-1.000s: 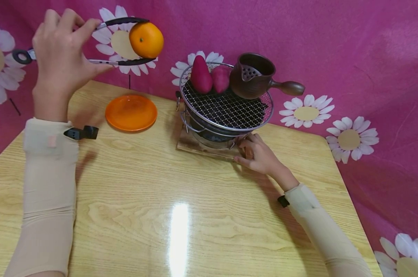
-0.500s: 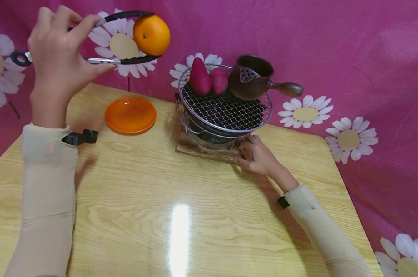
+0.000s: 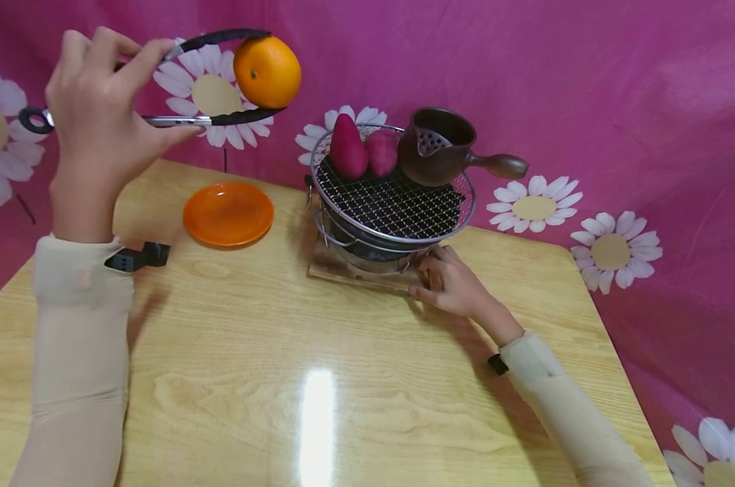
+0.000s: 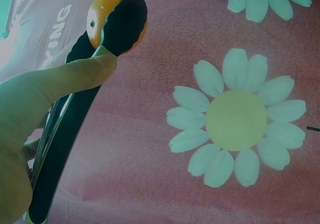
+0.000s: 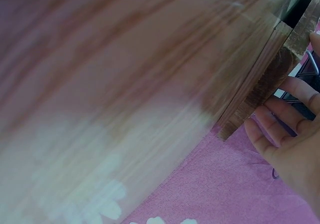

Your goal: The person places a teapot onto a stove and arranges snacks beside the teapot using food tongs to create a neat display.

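Observation:
My left hand [image 3: 102, 111] holds metal tongs [image 3: 178, 122] with black tips, raised at the upper left. An orange [image 3: 267, 72] is clamped between the tips, high above the table. In the left wrist view, one tip [image 4: 125, 27] covers part of the orange [image 4: 96, 22]. My right hand [image 3: 455, 284] grips the right end of the wooden base [image 3: 361, 276] under a round tabletop grill [image 3: 397, 213]. From the right wrist, the fingers [image 5: 292, 114] reach to the edge of that base [image 5: 265, 82].
Two reddish-purple sweet potatoes [image 3: 348, 152] and a dark brown side-handled teapot [image 3: 437, 162] stand on the grill's wire mesh. An orange plate [image 3: 228, 230] lies left of the grill on the wooden table [image 3: 233, 352]. A pink flowered cloth [image 3: 586, 88] hangs behind.
The tongs and orange have moved slightly right and up relative to the table. The whole head view has shifted, so the table and grill appear lower. The right hand keeps its hold on the base.

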Action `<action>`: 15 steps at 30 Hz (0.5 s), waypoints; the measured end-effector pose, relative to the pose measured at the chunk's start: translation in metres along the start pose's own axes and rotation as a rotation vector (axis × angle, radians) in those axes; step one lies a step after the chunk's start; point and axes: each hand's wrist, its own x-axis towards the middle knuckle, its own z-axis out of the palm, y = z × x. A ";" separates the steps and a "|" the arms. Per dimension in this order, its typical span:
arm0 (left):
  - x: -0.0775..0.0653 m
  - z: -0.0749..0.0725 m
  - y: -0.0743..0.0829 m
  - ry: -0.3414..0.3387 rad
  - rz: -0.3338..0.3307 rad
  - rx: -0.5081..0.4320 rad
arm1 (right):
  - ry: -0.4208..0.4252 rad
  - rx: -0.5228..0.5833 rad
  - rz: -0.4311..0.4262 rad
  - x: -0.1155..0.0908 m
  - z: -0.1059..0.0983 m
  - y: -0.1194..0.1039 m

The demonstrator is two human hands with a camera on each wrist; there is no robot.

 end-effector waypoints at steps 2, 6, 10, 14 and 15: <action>-0.001 0.000 0.000 0.000 -0.002 0.000 | -0.003 -0.001 0.004 -0.001 0.000 -0.001; -0.003 -0.003 0.000 -0.003 0.016 0.004 | -0.011 0.003 0.007 -0.001 0.000 -0.002; -0.002 -0.010 0.000 -0.034 0.081 0.036 | -0.013 0.000 0.011 -0.001 -0.001 -0.002; 0.002 -0.013 0.002 -0.034 0.126 0.038 | -0.014 -0.009 0.010 -0.001 -0.001 -0.001; 0.003 -0.014 0.003 -0.030 0.130 0.034 | -0.013 -0.012 0.007 -0.001 -0.001 -0.001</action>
